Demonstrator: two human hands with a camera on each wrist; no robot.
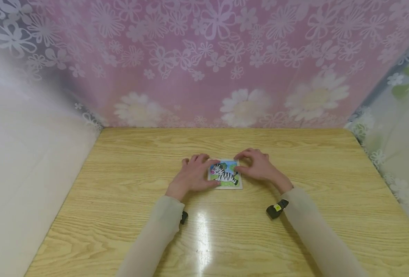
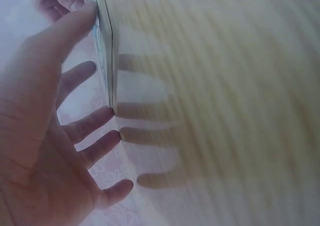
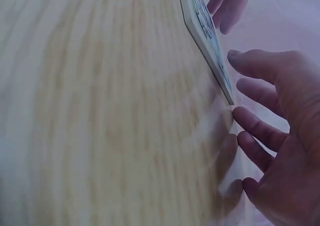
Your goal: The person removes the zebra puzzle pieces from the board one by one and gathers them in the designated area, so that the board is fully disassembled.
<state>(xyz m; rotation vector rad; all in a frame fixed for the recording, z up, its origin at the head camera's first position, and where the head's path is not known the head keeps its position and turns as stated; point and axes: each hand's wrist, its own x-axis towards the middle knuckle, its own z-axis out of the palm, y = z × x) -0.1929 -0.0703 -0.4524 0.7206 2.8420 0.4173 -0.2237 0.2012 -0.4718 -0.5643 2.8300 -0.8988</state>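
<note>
A small square board (image 1: 227,177) with a zebra picture, blue sky and green grass lies flat on the wooden table, its pale border showing along the edges. My left hand (image 1: 193,175) spans its left side, the thumb tip on the lower part and the index finger over the top; in the left wrist view the other fingers (image 2: 95,148) reach down to the tabletop past the board's corner. At the right side, my right hand (image 1: 258,165) has its thumb over the board's edge and its index finger by the upper right corner. Both hands' fingers are spread and gently bent.
The wooden table (image 1: 121,231) carries a bright light reflection in front of the board. A pink flowered curtain (image 1: 190,65) hangs along the far edge, with pale cloth (image 1: 27,154) at the left and flowered cloth (image 1: 398,154) at the right. A black strap (image 1: 274,211) is on the right wrist.
</note>
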